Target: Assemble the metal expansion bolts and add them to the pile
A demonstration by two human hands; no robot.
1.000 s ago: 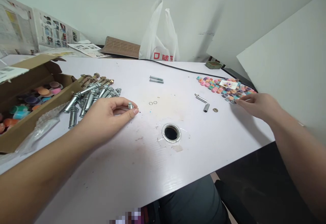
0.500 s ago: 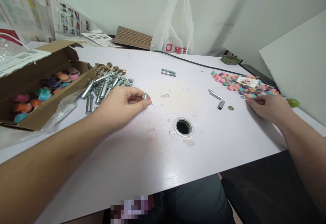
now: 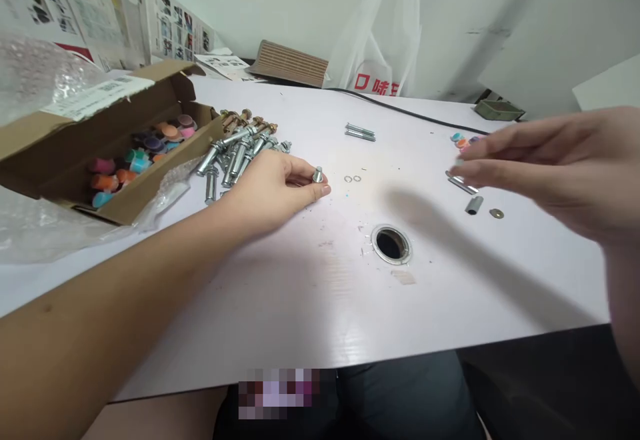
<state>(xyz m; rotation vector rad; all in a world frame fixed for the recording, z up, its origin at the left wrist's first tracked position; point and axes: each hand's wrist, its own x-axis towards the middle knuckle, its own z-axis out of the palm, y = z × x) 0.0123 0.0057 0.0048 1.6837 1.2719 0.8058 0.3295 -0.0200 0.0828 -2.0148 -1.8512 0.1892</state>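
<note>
Between the thumb and fingers of my left hand (image 3: pixel 280 190) is a small silver metal bolt (image 3: pixel 318 174), mostly hidden by the fingers. That hand rests on the table beside a pile of expansion bolts (image 3: pixel 240 153). My right hand (image 3: pixel 545 167) is raised over the table's right side, thumb and index finger brought together; whatever is between them I cannot make out. Below its fingertips lie a slim metal bolt (image 3: pixel 463 183), a grey metal sleeve (image 3: pixel 474 205) and a washer (image 3: pixel 497 213). Two thin rings (image 3: pixel 353 179) lie right of my left hand.
A cardboard box (image 3: pixel 65 190) of colourful little pots stands at left with bubble wrap (image 3: pixel 165 193). Two long screws (image 3: pixel 360 132) lie farther back. A round hole (image 3: pixel 391 245) opens in the table. A black cable (image 3: pixel 400 112), plastic bag (image 3: pixel 380 40) and green tray (image 3: pixel 497 110) are behind.
My right hand has lifted off the table near the colourful pots and moved left and closer to me. The left hand keeps its hold on the bolt. The view has shifted.
</note>
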